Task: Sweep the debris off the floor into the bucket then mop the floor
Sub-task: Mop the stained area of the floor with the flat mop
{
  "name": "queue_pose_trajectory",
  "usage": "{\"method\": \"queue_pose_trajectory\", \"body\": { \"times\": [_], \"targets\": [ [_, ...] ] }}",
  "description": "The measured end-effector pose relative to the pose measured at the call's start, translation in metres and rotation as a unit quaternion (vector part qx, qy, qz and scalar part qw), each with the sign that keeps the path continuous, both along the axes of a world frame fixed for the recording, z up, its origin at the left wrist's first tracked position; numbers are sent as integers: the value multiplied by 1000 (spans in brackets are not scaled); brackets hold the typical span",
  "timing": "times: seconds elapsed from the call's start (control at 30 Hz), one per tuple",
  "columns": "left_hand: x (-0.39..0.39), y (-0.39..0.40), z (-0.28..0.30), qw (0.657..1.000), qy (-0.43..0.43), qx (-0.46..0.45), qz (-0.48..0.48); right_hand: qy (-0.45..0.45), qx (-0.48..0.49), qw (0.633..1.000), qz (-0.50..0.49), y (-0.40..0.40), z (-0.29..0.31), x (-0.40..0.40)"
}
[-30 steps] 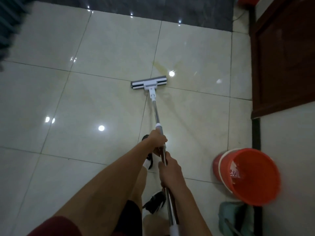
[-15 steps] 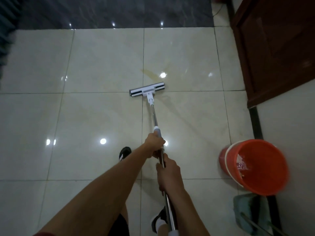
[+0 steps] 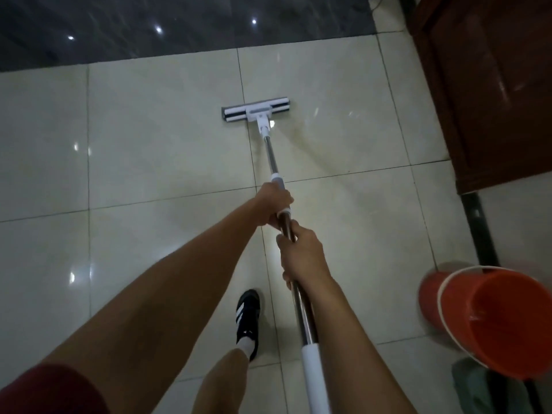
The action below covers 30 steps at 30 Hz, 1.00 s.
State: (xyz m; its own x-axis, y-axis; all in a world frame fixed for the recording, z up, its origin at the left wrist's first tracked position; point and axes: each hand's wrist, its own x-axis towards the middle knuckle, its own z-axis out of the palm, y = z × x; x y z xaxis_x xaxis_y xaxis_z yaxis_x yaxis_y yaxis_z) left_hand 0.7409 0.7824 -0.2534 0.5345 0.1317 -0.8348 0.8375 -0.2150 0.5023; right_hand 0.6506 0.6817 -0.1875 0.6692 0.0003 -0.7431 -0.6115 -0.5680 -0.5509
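A flat mop with a white and grey head (image 3: 255, 110) lies on the cream tiled floor (image 3: 161, 138), its metal pole (image 3: 272, 158) running back toward me. My left hand (image 3: 273, 203) grips the pole higher up, near a white collar. Just behind it, my right hand (image 3: 301, 255) grips the steel section of the same pole. A faint wet streak shows on the tiles to the right of the mop head. An orange bucket (image 3: 490, 321) with a white rim stands at the lower right, tilted in view, away from both hands.
A dark wooden door (image 3: 490, 85) fills the upper right, with a black threshold strip (image 3: 481, 231) below it. Dark glossy tiles (image 3: 179, 22) border the far edge. My black shoe (image 3: 248, 321) stands on the floor under my arms. A greenish dustpan (image 3: 484, 389) lies below the bucket.
The mop head has slid forward and to the right over the tiles, across the yellowish stain. My foot has stepped forward, and the view has shifted so the bucket sits lower right.
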Motion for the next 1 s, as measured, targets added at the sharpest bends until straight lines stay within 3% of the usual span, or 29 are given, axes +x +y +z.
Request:
{"method": "queue_pose_trajectory", "body": {
  "times": [0.2,0.5,0.77,1.0],
  "targets": [
    [78,20,-10,999,-18,-7,-48,8,11,1000,-28,21,-16,78],
    [39,34,-12,997,4,12,-70,6,17,998,-58,47,-21,25],
    [-97,15,-4,987,0,21,-157,10,-22,998,-50,38,1,-120],
    [-254,8,11,968,-20,11,-249,32,-30,989,-139,47,14,-284]
  ]
}}
